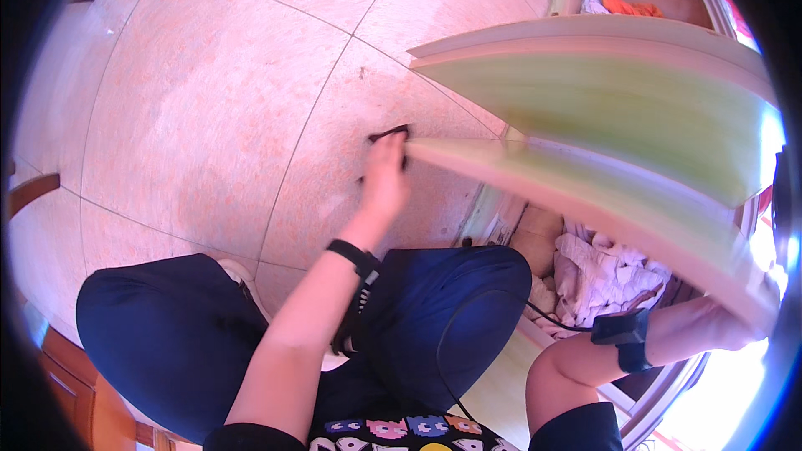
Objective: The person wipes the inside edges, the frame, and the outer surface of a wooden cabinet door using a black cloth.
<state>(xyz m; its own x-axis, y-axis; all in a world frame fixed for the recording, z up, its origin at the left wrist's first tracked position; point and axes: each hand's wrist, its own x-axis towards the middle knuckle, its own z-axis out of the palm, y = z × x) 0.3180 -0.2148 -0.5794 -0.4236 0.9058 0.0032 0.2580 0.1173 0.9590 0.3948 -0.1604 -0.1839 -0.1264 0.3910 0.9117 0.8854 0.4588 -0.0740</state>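
My left hand [385,172] is at the free edge of a cabinet door [551,191], shut on a dark cloth [391,133] that shows around its fingers. The hand is blurred. At the right, my right hand [720,326] grips the same door's near edge; its fingers are partly hidden by the door. The door stands open beside a second green-faced door [626,113]. Behind the door, pale crumpled fabric [608,275] lies in the cabinet compartment.
Orange cloth [630,7] lies in another compartment at the upper right. A black cable [551,319] runs from my right wrist device across my knee. Floor tiles [219,94] spread left of the doors. A wooden cabinet [69,394] stands at the lower left.
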